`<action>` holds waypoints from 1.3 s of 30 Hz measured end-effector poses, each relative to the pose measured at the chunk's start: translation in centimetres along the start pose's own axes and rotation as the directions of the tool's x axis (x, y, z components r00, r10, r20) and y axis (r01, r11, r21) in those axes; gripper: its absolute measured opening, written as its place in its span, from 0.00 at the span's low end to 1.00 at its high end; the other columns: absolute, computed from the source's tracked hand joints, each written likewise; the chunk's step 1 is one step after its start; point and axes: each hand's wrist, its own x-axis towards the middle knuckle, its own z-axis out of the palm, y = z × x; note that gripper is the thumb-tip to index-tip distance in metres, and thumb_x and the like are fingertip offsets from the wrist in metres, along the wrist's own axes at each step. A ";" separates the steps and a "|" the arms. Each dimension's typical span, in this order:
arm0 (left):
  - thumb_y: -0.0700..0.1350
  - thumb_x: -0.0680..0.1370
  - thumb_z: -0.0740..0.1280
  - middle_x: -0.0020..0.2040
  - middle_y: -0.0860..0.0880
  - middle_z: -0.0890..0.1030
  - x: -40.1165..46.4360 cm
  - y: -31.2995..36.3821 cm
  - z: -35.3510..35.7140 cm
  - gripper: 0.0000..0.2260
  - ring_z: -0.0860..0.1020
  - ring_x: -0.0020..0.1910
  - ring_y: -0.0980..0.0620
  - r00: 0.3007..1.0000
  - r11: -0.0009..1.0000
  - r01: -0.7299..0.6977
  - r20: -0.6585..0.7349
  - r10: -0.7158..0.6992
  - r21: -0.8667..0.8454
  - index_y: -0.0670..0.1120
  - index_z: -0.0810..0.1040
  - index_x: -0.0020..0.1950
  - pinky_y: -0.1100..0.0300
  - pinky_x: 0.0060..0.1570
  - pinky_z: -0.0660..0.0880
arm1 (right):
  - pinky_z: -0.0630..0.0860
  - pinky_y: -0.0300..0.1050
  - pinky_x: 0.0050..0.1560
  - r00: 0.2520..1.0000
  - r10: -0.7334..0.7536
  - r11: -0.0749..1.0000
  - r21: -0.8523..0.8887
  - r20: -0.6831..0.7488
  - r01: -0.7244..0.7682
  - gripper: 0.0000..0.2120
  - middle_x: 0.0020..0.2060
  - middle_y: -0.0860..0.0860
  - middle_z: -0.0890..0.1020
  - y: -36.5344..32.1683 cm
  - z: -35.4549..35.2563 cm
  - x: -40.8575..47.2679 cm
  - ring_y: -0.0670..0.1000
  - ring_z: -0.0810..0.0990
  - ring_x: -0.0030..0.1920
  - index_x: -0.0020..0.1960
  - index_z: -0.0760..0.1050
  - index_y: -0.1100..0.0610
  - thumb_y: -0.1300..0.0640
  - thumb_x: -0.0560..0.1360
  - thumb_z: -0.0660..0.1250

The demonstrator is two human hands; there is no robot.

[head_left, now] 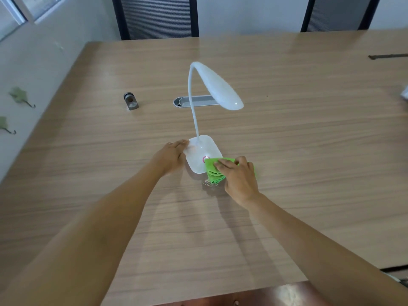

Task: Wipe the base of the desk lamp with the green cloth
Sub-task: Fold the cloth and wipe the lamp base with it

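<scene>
Green cloth (212, 171) (folded) pressed on lamp base (199, 154) by right hand (240, 178).

white lamp (215, 89) w/ pink ring on base (202, 154); bright green cloth (215, 171); light woodgrain table (287, 140); dark mesh chairs (155, 17).
</scene>
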 end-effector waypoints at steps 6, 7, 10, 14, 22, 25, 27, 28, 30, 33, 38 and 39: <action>0.42 0.79 0.53 0.73 0.47 0.66 -2.5 0.0 0.6 0.21 0.65 0.69 0.42 0.997 0.999 0.040 -0.059 -0.041 -0.027 0.45 0.64 0.73 0.50 0.71 0.64 | 0.65 0.52 0.56 0.990 0.094 0.995 -0.040 0.105 -0.090 0.27 0.69 0.44 0.71 0.2 -0.8 1.4 0.60 0.67 0.59 0.67 0.68 0.49 0.66 0.70 0.60; 0.43 0.79 0.52 0.73 0.46 0.67 -3.0 0.1 0.6 0.21 0.65 0.69 0.43 0.997 0.998 0.046 -0.059 -0.049 -0.038 0.45 0.65 0.72 0.49 0.70 0.64 | 0.65 0.52 0.57 0.987 0.110 0.993 -0.044 0.117 -0.105 0.27 0.69 0.44 0.71 0.3 -0.9 1.8 0.59 0.66 0.59 0.68 0.68 0.49 0.66 0.71 0.60; 0.46 0.78 0.49 0.70 0.45 0.69 -4.6 0.9 0.8 0.23 0.66 0.68 0.41 0.996 0.997 0.044 -0.069 -0.048 -0.057 0.43 0.67 0.71 0.50 0.69 0.65 | 0.65 0.51 0.57 0.977 0.158 0.987 -0.023 0.141 -0.156 0.27 0.69 0.45 0.71 0.4 -1.2 2.6 0.59 0.66 0.59 0.68 0.67 0.48 0.66 0.71 0.59; 0.51 0.71 0.44 0.65 0.42 0.73 -6.4 2.3 1.4 0.32 0.69 0.66 0.41 0.995 0.999 -0.005 -0.095 0.000 -0.048 0.40 0.70 0.69 0.54 0.71 0.60 | 0.65 0.51 0.57 0.978 0.173 0.985 -0.005 0.120 -0.174 0.26 0.68 0.46 0.72 0.7 -1.9 2.9 0.60 0.67 0.57 0.68 0.67 0.48 0.65 0.72 0.59; 0.54 0.70 0.44 0.58 0.39 0.75 -8.1 4.9 3.3 0.33 0.72 0.56 0.39 0.974 0.980 -0.188 -0.117 0.195 0.064 0.38 0.73 0.64 0.47 0.57 0.74 | 0.66 0.52 0.58 0.971 0.222 0.971 0.065 0.086 -0.228 0.28 0.67 0.45 0.74 1.6 -2.6 2.3 0.59 0.67 0.57 0.67 0.69 0.47 0.67 0.70 0.58; 0.54 0.73 0.48 0.54 0.41 0.78 -8.0 4.6 3.2 0.27 0.75 0.50 0.40 0.942 0.954 -0.262 -0.175 0.285 0.145 0.40 0.76 0.60 0.49 0.48 0.78 | 0.66 0.52 0.57 0.968 0.246 0.965 0.084 0.053 -0.250 0.28 0.67 0.44 0.74 2.1 -2.4 2.1 0.59 0.67 0.57 0.66 0.70 0.47 0.68 0.70 0.58; 0.56 0.74 0.52 0.55 0.41 0.79 -7.3 3.7 2.8 0.26 0.78 0.49 0.40 0.933 0.955 -0.248 -0.226 0.280 0.161 0.40 0.76 0.60 0.48 0.46 0.80 | 0.67 0.52 0.57 0.968 0.249 0.964 0.097 0.018 -0.249 0.27 0.66 0.44 0.74 2.3 -2.2 2.1 0.59 0.68 0.56 0.66 0.70 0.47 0.67 0.71 0.57; 0.58 0.74 0.51 0.60 0.42 0.78 -6.8 3.2 2.5 0.29 0.77 0.54 0.40 0.942 0.964 -0.218 -0.226 0.248 0.151 0.40 0.74 0.64 0.47 0.50 0.79 | 0.67 0.52 0.56 0.969 0.247 0.964 0.105 0.003 -0.246 0.27 0.66 0.44 0.74 2.4 -2.1 2.1 0.59 0.68 0.56 0.66 0.70 0.47 0.67 0.71 0.57; 0.64 0.72 0.47 0.72 0.44 0.69 -5.7 2.1 2.3 0.36 0.71 0.68 0.43 0.966 0.976 -0.143 -0.189 0.174 0.166 0.43 0.63 0.73 0.47 0.64 0.73 | 0.67 0.52 0.56 0.971 0.237 0.964 0.129 -0.022 -0.233 0.26 0.66 0.44 0.74 2.4 -1.9 2.5 0.59 0.68 0.56 0.66 0.70 0.48 0.67 0.71 0.57; 0.73 0.67 0.34 0.78 0.49 0.58 -4.0 0.8 3.0 0.46 0.59 0.76 0.48 0.983 0.975 -0.124 -0.112 0.146 0.184 0.47 0.53 0.77 0.51 0.76 0.59 | 0.69 0.51 0.59 0.980 0.200 0.966 0.164 0.025 -0.201 0.27 0.69 0.44 0.72 2.5 -1.1 3.5 0.59 0.68 0.57 0.66 0.70 0.47 0.67 0.72 0.57; 0.71 0.69 0.31 0.77 0.48 0.60 -2.9 -0.2 4.8 0.44 0.58 0.77 0.47 0.982 0.979 -0.137 -0.111 0.155 0.153 0.47 0.53 0.77 0.50 0.76 0.59 | 0.66 0.51 0.63 0.978 0.141 0.969 0.180 0.151 -0.168 0.29 0.71 0.41 0.68 2.5 -0.2 3.4 0.57 0.65 0.60 0.68 0.67 0.44 0.67 0.72 0.57; 0.71 0.70 0.32 0.77 0.48 0.60 -2.9 -0.3 5.1 0.43 0.58 0.77 0.47 0.982 0.980 -0.136 -0.115 0.153 0.145 0.47 0.54 0.76 0.50 0.76 0.59 | 0.65 0.51 0.62 0.982 0.120 0.975 0.170 0.148 -0.145 0.30 0.71 0.40 0.67 2.6 -0.2 2.9 0.58 0.65 0.60 0.68 0.67 0.44 0.68 0.71 0.57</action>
